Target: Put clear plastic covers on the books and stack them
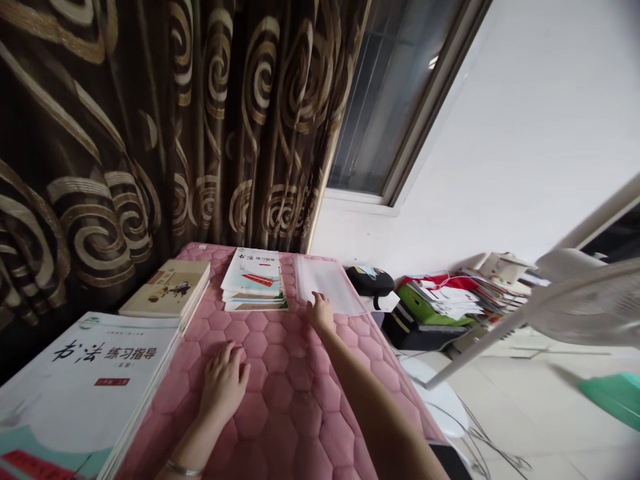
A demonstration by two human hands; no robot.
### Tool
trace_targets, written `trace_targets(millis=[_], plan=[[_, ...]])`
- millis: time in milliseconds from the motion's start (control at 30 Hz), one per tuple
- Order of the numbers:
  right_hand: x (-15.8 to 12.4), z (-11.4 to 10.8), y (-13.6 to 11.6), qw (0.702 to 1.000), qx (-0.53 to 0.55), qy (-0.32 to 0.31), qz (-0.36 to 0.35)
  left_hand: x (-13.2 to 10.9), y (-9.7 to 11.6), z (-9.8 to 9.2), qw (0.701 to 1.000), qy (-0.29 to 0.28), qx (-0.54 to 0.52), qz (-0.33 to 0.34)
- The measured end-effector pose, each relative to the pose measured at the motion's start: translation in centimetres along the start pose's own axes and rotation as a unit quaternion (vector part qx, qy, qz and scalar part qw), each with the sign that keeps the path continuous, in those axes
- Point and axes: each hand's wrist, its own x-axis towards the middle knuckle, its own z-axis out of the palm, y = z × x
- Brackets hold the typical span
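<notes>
My left hand (225, 380) rests on the pink quilted cover (280, 393), palm down with fingers stretched out and nothing in them. Farther forward, my right hand (321, 312) reaches to the near left edge of a stack of clear plastic sleeves (327, 283). Its fingers are slightly bent and apart; whether they touch the plastic I cannot tell. Just left of the sleeves lies a small, slightly fanned pile of white workbooks (253, 273). A tall stack of calligraphy workbooks (110, 373) stands at the lower left, with a stack of beige books (167, 290) behind it.
A patterned brown curtain (220, 133) hangs along the far left side. To the right are a black case (370, 281), a green bag (425, 307) with papers, and a white standing fan (585, 300). Cables (485, 433) lie on the tiled floor.
</notes>
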Motion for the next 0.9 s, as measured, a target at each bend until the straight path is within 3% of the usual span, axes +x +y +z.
trace_targets(millis=[267, 533, 600, 633, 733, 833, 900], plan=[[0.7, 0.3, 0.2, 0.999, -0.034, -0.008, -0.011, 0.0, 0.1, -0.2, 1.000, -0.016, 0.003, -0.008], [0.8, -4.5, 1.1, 0.996, -0.022, 0.074, -0.037, 0.1, -0.2, 0.1, 1.000, -0.007, -0.008, -0.006], [-1.5, -5.8, 0.5, 0.991, -0.003, 0.082, -0.109, 0.1, -0.4, 0.4, 1.000, -0.002, -0.017, -0.007], [-3.3, -6.3, 0.1, 0.978, 0.019, 0.090, -0.187, 0.0, -0.6, 0.7, 1.000, 0.005, -0.022, -0.006], [-10.8, -7.1, -1.4, 0.915, 0.079, 0.064, -0.390, 0.0, -1.2, 1.4, 0.998, 0.046, -0.048, 0.011], [-18.6, -6.8, -3.0, 0.879, 0.092, -0.003, -0.467, 0.1, -1.8, 2.0, 0.993, 0.077, -0.088, 0.024], [-22.5, -6.3, -4.0, 0.874, 0.072, -0.032, -0.480, 0.1, -2.0, 2.1, 0.991, 0.074, -0.107, 0.024]])
